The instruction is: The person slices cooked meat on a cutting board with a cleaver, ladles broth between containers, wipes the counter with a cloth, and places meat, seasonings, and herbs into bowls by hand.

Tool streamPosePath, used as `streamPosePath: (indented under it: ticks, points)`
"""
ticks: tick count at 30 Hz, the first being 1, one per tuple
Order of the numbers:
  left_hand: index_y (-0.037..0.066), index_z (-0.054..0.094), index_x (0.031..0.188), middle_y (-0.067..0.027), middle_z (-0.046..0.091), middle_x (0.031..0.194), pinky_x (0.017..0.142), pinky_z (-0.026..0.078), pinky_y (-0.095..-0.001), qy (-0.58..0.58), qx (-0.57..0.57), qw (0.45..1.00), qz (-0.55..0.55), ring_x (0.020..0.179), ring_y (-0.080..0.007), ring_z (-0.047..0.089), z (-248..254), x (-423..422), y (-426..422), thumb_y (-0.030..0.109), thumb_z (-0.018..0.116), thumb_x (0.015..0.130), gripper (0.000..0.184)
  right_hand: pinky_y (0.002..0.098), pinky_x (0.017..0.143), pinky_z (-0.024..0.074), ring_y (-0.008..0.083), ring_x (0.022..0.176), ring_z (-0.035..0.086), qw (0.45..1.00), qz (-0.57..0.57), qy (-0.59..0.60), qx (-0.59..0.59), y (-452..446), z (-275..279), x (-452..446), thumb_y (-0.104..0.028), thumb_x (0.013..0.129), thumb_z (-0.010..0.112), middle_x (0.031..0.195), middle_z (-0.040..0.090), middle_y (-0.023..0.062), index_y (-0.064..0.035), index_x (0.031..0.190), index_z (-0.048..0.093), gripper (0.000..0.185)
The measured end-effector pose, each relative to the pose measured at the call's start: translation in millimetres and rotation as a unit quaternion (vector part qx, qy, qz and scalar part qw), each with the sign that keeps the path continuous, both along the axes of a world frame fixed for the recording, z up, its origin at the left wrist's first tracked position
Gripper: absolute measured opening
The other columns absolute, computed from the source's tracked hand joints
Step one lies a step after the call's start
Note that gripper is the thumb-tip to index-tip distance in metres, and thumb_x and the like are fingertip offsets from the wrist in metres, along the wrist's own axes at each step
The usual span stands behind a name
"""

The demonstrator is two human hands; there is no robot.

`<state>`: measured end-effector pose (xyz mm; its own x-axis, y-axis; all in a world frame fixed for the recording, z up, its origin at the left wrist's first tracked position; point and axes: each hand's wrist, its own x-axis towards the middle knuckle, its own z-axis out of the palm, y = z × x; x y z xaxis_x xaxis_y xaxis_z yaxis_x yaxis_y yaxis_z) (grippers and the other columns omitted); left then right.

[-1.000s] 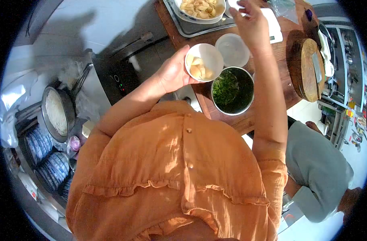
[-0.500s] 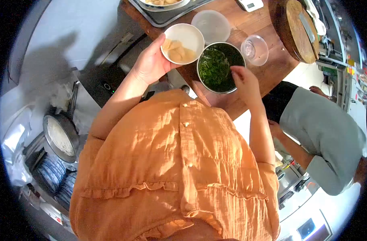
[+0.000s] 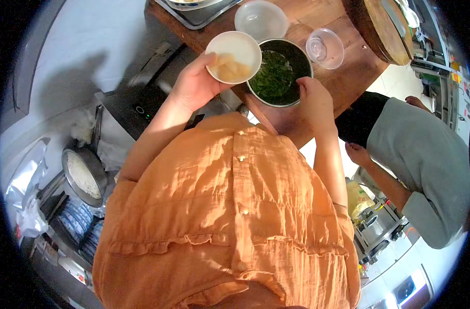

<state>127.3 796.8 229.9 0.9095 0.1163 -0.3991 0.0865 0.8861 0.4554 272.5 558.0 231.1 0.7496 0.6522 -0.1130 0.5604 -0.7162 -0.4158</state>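
My left hand holds a small white bowl by its left rim, tilted slightly, with pale yellow slices inside. Right beside it on the wooden table stands a round metal pot with chopped greens in it. The fingers of my right hand are closed at the pot's right rim, pinching the rim or something too small to make out. A clear plastic cup is right of the pot, and a translucent round container sits behind it.
The wooden table carries a tray at the back left and a round chopping board with a knife at the right. A person in grey is close on the right. At left are a pan of white food and stacked bowls.
My right hand has come down from the back of the table to the pot's rim. The clear cup now stands right of the pot. The left hand still holds the bowl; the view has shifted.
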Motion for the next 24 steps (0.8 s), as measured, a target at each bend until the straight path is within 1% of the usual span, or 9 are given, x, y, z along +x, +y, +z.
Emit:
streamPosePath:
  ticks: [3, 6, 9, 12, 15, 17, 19, 21, 24]
  points:
    - [0.005, 0.036, 0.132, -0.0125, 0.048, 0.128, 0.094, 0.044, -0.0424, -0.01, -0.015, 1.0, 0.016, 0.114, -0.0267, 0.05, -6, -4, -1, 0.036, 0.039, 0.094, 0.05, 0.0419, 0.075, 0.0467, 0.0335, 0.091, 0.058, 0.995, 0.017, 0.083, -0.047, 2, -3, 6, -0.011, 0.085, 0.052, 0.089, 0.06, 0.016, -0.0037, 0.095, 0.06, 0.015]
    - [0.006, 0.037, 0.131, -0.0116, 0.047, 0.128, 0.093, 0.044, -0.0424, -0.013, -0.018, 1.0, 0.019, 0.115, -0.0263, 0.05, -10, -7, -2, 0.04, 0.037, 0.094, 0.05, 0.0415, 0.077, 0.0482, 0.0352, 0.092, 0.059, 0.977, 0.119, 0.074, -0.16, 21, -12, 10, -0.01, 0.085, 0.051, 0.096, 0.059, 0.0192, -0.004, 0.108, 0.056, 0.024]
    - [0.007, 0.038, 0.131, -0.011, 0.047, 0.13, 0.094, 0.043, -0.0428, -0.004, -0.029, 0.999, 0.028, 0.117, -0.0259, 0.048, -16, -13, -5, 0.04, 0.036, 0.095, 0.05, 0.0416, 0.079, 0.0495, 0.038, 0.093, 0.058, 0.981, 0.11, 0.03, -0.158, 39, -33, 16, -0.009, 0.085, 0.049, 0.104, 0.054, 0.0243, -0.0057, 0.118, 0.048, 0.033]
    - [0.006, 0.037, 0.132, -0.011, 0.047, 0.129, 0.093, 0.045, -0.0414, 0.006, -0.029, 0.999, 0.035, 0.116, -0.0248, 0.049, -16, -19, -15, 0.041, 0.037, 0.094, 0.051, 0.0475, 0.077, 0.0506, 0.0409, 0.088, 0.061, 0.981, 0.087, 0.005, -0.176, 52, -74, 33, -0.015, 0.089, 0.037, 0.103, 0.056, 0.026, -0.0054, 0.116, 0.049, 0.031]
    - [0.006, 0.036, 0.132, -0.0113, 0.046, 0.13, 0.094, 0.044, -0.042, 0.002, -0.044, 0.999, 0.026, 0.117, -0.0251, 0.048, -29, -19, -27, 0.041, 0.037, 0.094, 0.051, 0.0465, 0.076, 0.0513, 0.0404, 0.088, 0.062, 0.959, 0.114, 0.027, -0.26, 57, -99, 39, -0.017, 0.091, 0.033, 0.107, 0.055, 0.0272, -0.0033, 0.119, 0.047, 0.034]
    - [0.006, 0.036, 0.132, -0.0115, 0.045, 0.13, 0.095, 0.043, -0.0425, -0.001, -0.05, 0.999, 0.018, 0.117, -0.0254, 0.048, -41, -18, -35, 0.04, 0.037, 0.094, 0.051, 0.045, 0.076, 0.0511, 0.0412, 0.091, 0.06, 0.942, 0.163, 0.095, -0.277, 55, -115, 40, -0.008, 0.08, 0.052, 0.112, 0.052, 0.0278, -0.0013, 0.12, 0.044, 0.042]
    - [0.007, 0.039, 0.131, -0.0106, 0.046, 0.13, 0.097, 0.041, -0.0429, 0.009, -0.075, 0.997, 0.018, 0.118, -0.0261, 0.046, -50, -17, -37, 0.04, 0.035, 0.095, 0.049, 0.0448, 0.076, 0.0511, 0.0422, 0.092, 0.059, 0.936, 0.186, 0.122, -0.274, 52, -103, 39, -0.005, 0.074, 0.062, 0.116, 0.05, 0.0288, -0.0004, 0.121, 0.041, 0.052]
    - [0.007, 0.039, 0.131, -0.0105, 0.047, 0.13, 0.097, 0.041, -0.0427, 0.013, -0.089, 0.996, 0.028, 0.118, -0.0258, 0.047, -54, -17, -38, 0.04, 0.034, 0.095, 0.049, 0.0457, 0.076, 0.0513, 0.0433, 0.089, 0.06, 0.946, 0.185, 0.105, -0.245, 43, -85, 37, -0.008, 0.073, 0.064, 0.117, 0.048, 0.0304, -0.0006, 0.122, 0.039, 0.056]
    - [0.007, 0.039, 0.13, -0.0104, 0.047, 0.129, 0.098, 0.04, -0.0428, 0.031, -0.084, 0.996, 0.029, 0.117, -0.0256, 0.047, -49, -15, -38, 0.041, 0.034, 0.095, 0.049, 0.045, 0.07, 0.0529, 0.0411, 0.083, 0.062, 0.94, 0.203, 0.012, -0.275, 39, -94, 21, -0.007, 0.074, 0.062, 0.117, 0.047, 0.0327, -0.0021, 0.121, 0.036, 0.054]
